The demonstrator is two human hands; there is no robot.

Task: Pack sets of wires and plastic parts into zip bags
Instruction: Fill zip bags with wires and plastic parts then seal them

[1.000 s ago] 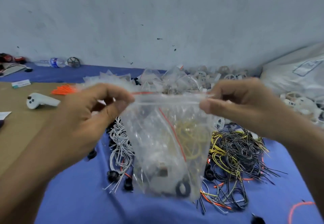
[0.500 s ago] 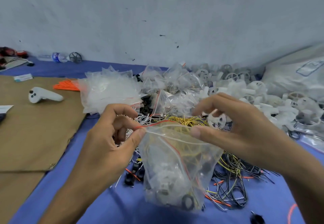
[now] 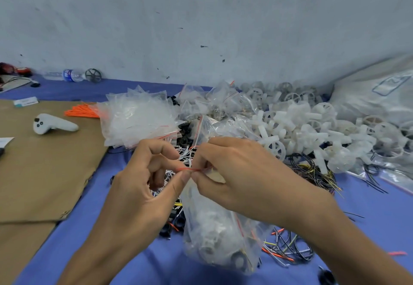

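Note:
A clear zip bag (image 3: 214,235) filled with white plastic parts and wires hangs in front of me above the blue cloth. My left hand (image 3: 143,186) pinches the bag's red zip strip between thumb and forefinger. My right hand (image 3: 237,173) pinches the same strip right beside it, so the fingertips of both hands nearly touch. The bag's mouth is hidden under my fingers. Behind lie a stack of empty zip bags (image 3: 138,124), a heap of white plastic wheels and parts (image 3: 312,132), and loose black and yellow wires (image 3: 312,170).
Brown cardboard (image 3: 44,168) covers the left side, with a white controller (image 3: 53,125) and orange ties (image 3: 82,111) on it. A water bottle (image 3: 69,75) lies by the wall. A large plastic sack (image 3: 380,97) sits at the far right. More loose wires (image 3: 288,251) lie near the bag.
Both hands came down and together along the zip strip, from holding the bag's top stretched wide to pinching it at one spot. The bag sank lower with them.

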